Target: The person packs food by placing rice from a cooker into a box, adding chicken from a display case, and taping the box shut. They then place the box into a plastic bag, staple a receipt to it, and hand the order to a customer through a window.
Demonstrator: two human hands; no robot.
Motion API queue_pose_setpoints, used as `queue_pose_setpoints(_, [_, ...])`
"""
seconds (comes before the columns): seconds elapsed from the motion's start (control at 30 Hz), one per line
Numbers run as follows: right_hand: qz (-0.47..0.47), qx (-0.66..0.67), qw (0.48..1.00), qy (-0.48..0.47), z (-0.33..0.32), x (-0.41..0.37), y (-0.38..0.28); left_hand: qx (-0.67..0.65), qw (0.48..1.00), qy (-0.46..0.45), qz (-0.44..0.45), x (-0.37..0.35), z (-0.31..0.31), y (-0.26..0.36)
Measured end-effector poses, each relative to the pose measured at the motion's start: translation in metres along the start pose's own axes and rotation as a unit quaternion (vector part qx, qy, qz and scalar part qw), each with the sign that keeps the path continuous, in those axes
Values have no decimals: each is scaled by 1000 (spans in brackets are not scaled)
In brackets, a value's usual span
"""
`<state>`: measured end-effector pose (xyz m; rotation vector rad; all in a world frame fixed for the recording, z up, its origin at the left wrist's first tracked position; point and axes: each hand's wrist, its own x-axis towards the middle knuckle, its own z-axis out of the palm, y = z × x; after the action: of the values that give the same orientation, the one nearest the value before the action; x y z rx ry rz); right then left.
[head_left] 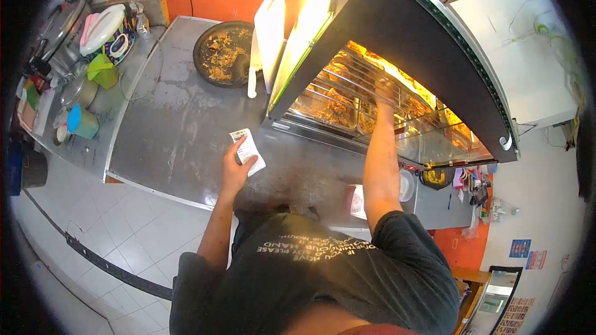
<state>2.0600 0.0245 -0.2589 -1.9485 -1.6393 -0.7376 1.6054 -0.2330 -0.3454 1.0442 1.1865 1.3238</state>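
A white printed paper slip [249,154] is pinched between the thumb and fingers of my left hand [234,170], above the grey metal counter [180,124]. My right arm reaches into a lit glass display case [406,0], where trays of browned food [335,108] lie under and behind wire racks. Near the racks, my right hand [385,90] is blurred by glare, and its fingers cannot be made out.
A dark round pan [217,56] with crumbs stands at the back of the counter, beside a white board [269,37] and a white-handled knife [252,80]. Cups, pots and lids crowd the left side. A black bowl [436,178] sits to the right.
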Motion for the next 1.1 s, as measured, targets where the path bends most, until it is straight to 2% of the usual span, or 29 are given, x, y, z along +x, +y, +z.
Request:
queue_pose_setpoints(0.13, [99, 18, 986, -136, -37, -23, -20, 0, 1000, -1, 1, -2, 1, 1])
queue_pose_setpoints(0.27, [109, 18, 987, -114, -59, -49, -39, 9, 1000, 1, 4, -1, 4, 0])
queue_pose_setpoints(0.33, [-73, 142, 987, -1, -89, -50, -57, -5, 1000, -1, -15, -2, 7, 3])
queue_pose_setpoints(0.43, [-100, 222, 969, -30, -92, -48, -67, 34, 999, 0, 17, -1, 9, -10])
queue_pose_setpoints(0.53, [-135, 265, 954, -37, -107, -58, -75, 17, 1000, -11, -2, -4, 11, -5])
queue_pose_setpoints(0.57, [-220, 247, 943, 24, -121, -60, -82, 19, 1000, -11, 1, -3, 12, -2])
queue_pose_setpoints(0.6, [-219, 250, 943, 24, -124, -58, -86, -1, 1000, -8, -11, -4, 13, 0])
queue_pose_setpoints(0.67, [-301, 332, 892, 58, -125, -58, -89, -19, 1000, -5, -25, -5, 14, 1])
queue_pose_setpoints(0.73, [-313, 317, 894, 53, -131, -64, -91, 42, 999, -5, -18, -5, 14, 1])
queue_pose_setpoints(0.8, [-340, 279, 897, 48, -138, -73, -87, 45, 999, -11, -8, -4, 16, -2])
queue_pose_setpoints(0.87, [-313, 263, 912, 29, -136, -103, -82, 50, 999, -19, 1, -2, 16, -3])
queue_pose_setpoints(0.9, [-59, 478, 871, -91, -142, -125, -89, 60, 998, -14, 1, -2, 18, 0])
queue_pose_setpoints(0.93, [206, 633, 720, -195, -147, -147, -90, 69, 998, -12, 0, -4, 21, 3])
queue_pose_setpoints(0.97, [326, 632, 666, -228, -143, -170, -81, 38, 998, -14, -39, -5, 23, 6])
queue_pose_setpoints(1.0, [341, 626, 665, -224, -153, -190, -81, 43, 998, -26, -49, -8, 26, 10])
queue_pose_setpoints(1.03, [421, 740, 471, -232, -165, -208, -85, 40, 998, -24, -45, -10, 29, 15])
queue_pose_setpoints(1.07, [475, 815, 252, -219, -175, -225, -82, 37, 998, -24, -41, -10, 35, 15])
queue_pose_setpoints(1.1, [488, 810, 252, -204, -184, -241, -70, 53, 998, -38, -24, -10, 35, 4])
